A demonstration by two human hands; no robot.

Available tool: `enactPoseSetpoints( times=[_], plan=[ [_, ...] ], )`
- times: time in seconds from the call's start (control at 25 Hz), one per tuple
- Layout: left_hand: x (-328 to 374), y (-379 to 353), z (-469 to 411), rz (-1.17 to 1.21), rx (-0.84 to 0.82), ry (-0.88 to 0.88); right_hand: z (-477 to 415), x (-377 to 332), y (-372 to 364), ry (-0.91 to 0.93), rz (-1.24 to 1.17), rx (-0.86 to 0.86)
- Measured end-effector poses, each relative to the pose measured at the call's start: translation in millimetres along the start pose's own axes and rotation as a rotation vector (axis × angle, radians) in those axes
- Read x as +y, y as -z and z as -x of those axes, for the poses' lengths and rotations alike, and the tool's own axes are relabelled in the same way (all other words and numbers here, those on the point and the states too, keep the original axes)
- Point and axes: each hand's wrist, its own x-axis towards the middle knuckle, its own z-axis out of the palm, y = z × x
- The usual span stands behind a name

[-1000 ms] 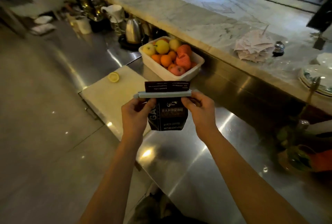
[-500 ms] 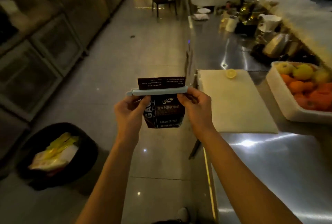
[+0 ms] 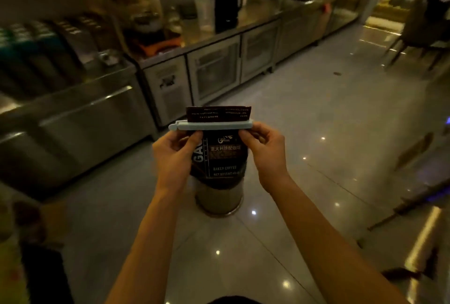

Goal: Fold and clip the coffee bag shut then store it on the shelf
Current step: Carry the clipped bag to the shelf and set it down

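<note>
A dark brown coffee bag (image 3: 222,157) with white lettering hangs upright in front of me, above the floor. Its top is folded over, and a pale blue bar clip (image 3: 211,125) lies shut across the fold, with a strip of bag sticking up above it. My left hand (image 3: 174,155) grips the bag's left edge just under the clip's hinge end. My right hand (image 3: 266,151) pinches the right edge under the clip's other end. Both forearms reach in from the bottom of the view.
A long steel counter (image 3: 255,17) with glass-door cabinets (image 3: 216,69) runs along the far left side, carrying a black kettle (image 3: 227,8) and a row of dark bags (image 3: 48,47). A steel canister (image 3: 219,196) stands on the glossy tiled floor (image 3: 316,113) below the bag. Chairs stand at the far right.
My view has swung left, away from the counter with the cutting board and fruit tub, across the aisle to the opposite cabinets. Both hands keep the same hold on the clipped bag.
</note>
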Motion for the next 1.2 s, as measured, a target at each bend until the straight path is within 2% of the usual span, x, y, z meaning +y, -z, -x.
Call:
enactPoseSetpoints(
  times=[0.2, 0.48, 0.72, 1.2],
  plan=[
    [15, 137, -16, -0.015, 0.257, -0.024, -1, 21, -147, -0.026, -0.007, -0.268],
    [20, 252, -38, -0.051, 0.53, -0.04, -7, 39, -284, -0.072, -0.062, -0.532],
    [3, 293, -111, -0.022, 0.678, -0.035, -65, 63, -361, -0.079, -0.107, -0.652],
    [-3, 322, -332, -0.038, 0.774, -0.069, -268, 82, -503, -0.087, -0.149, -0.76]
  ],
)
